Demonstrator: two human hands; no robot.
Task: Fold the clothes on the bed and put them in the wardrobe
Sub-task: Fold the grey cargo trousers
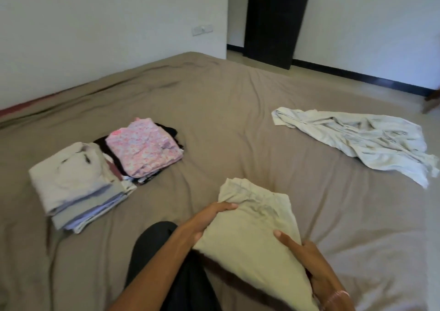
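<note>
We hold the folded pale green garment (257, 234) over the bed (226, 110), left hand (207, 218) curled round its left edge, right hand (307, 260) pinching its right edge. A white-topped stack (76, 187) and pink floral stack (142, 149) sit left; 1 crumpled grey garment (362, 137) lies right.

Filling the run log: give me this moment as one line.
left hand: grips beige garment | right hand: grips same | folded: white stack, pink floral stack, at left | unfolded: pale garment at right

Folded beige garment (254, 234) held, folded stacks (78, 187) left, pale shirt (371, 139) crumpled
</note>
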